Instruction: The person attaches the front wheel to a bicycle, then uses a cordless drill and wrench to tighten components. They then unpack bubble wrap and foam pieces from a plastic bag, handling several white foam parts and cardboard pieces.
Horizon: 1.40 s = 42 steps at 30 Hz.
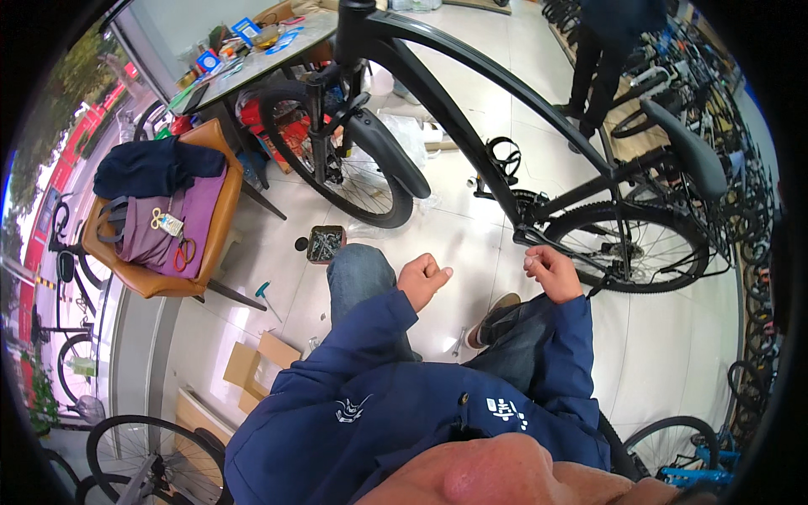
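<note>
A black bicycle [581,126] stands in front of me, its front wheel [383,189] at the left and its rear wheel [648,248] at the right. My right hand [553,273] is raised just in front of the crank area, thumb and fingers drawn together in a pinch. Whatever lies between those fingertips is too small to name. Over my left knee, my left hand [423,282] is curled into a loose fist with the thumb out, and nothing shows in it. A tin of small metal parts [326,244] sits on the floor beyond that knee.
On the floor lie a T-handle wrench [268,300], a metal spanner [459,341] and an opened cardboard box [248,370]. An orange chair [151,282] holds clothes and scissors [184,253]. Behind it stands a cluttered table [311,34]. Another person [593,76] is beyond the bicycle.
</note>
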Available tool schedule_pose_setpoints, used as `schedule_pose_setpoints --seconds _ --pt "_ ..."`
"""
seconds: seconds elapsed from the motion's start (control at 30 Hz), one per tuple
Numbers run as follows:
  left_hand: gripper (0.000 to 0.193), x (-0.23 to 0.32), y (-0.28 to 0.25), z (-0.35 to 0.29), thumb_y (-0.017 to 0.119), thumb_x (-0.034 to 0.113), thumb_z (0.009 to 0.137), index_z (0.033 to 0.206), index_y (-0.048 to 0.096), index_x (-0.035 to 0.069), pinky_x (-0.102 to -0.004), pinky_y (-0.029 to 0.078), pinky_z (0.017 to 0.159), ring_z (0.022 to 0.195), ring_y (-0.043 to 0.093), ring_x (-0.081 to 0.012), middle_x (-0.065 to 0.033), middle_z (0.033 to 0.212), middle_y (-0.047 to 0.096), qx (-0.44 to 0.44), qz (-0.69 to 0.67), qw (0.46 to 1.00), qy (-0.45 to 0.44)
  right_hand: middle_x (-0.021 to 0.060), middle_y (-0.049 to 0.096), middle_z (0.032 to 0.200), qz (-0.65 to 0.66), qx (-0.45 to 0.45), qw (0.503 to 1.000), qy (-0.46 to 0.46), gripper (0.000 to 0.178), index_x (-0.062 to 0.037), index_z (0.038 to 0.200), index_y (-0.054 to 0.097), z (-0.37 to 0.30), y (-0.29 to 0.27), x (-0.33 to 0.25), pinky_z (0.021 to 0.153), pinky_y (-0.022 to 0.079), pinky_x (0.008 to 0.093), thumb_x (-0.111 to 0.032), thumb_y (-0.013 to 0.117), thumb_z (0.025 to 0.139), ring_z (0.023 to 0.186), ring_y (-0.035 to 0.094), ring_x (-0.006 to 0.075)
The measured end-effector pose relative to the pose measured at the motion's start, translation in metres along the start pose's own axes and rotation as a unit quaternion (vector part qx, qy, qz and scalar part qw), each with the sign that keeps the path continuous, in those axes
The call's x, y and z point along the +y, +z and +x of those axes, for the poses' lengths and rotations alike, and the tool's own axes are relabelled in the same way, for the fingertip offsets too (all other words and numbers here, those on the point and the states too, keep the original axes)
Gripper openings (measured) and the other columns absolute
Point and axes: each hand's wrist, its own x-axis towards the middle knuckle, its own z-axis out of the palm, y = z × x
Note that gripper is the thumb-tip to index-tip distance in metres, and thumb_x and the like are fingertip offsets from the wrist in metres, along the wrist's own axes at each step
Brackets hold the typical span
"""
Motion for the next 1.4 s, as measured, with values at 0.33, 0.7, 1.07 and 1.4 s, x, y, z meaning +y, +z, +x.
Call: schedule_pose_setpoints --seconds 0.33,0.7,1.07,1.4 --pt "0.051 0.008 -0.005 -0.004 0.075 0.020 0.097 0.068 0.033 0.015 -0.0268 0.028 0.054 0.062 0.028 -0.0045 0.0088 0.065 0.035 -0.013 0.006 1.000 -0.022 0.0028 0.073 0.095 -0.008 -0.021 1.000 0.007 0.025 -0.0002 0.123 0.066 -0.001 -0.004 -0.006 0.071 0.053 0.0269 -0.014 0.065 0.102 0.084 0.070 0.0115" --pt "0.050 0.012 -0.009 -0.008 0.075 0.021 0.098 0.069 0.034 0.015 -0.0264 0.029 0.053 0.062 0.031 -0.0042 0.0086 0.065 0.037 -0.027 -0.002 0.999 -0.027 0.0051 0.073 0.088 0.051 -0.005 0.999 0.009 0.026 0.0031 0.118 0.068 -0.001 -0.001 -0.006 0.073 0.055 0.0270 -0.015 0.071 0.099 0.079 0.069 0.0112" --pt "0.050 0.014 -0.012 -0.010 0.075 0.021 0.098 0.069 0.034 0.016 -0.0259 0.029 0.051 0.059 0.032 -0.0037 0.0082 0.063 0.039 -0.038 -0.009 0.999 -0.037 0.0039 0.074 0.096 0.009 -0.024 1.000 0.011 0.026 -0.0011 0.124 0.066 -0.002 -0.004 -0.004 0.072 0.053 0.0273 -0.017 0.065 0.104 0.085 0.070 0.0117" --pt "0.050 0.011 -0.013 -0.009 0.074 0.021 0.098 0.069 0.034 0.016 -0.0258 0.029 0.051 0.058 0.032 -0.0033 0.0080 0.063 0.039 -0.041 -0.017 0.998 -0.039 0.0052 0.073 0.089 0.046 -0.010 0.999 0.021 0.026 0.0030 0.120 0.068 -0.002 -0.002 -0.008 0.073 0.054 0.0268 -0.014 0.070 0.100 0.080 0.069 0.0114"
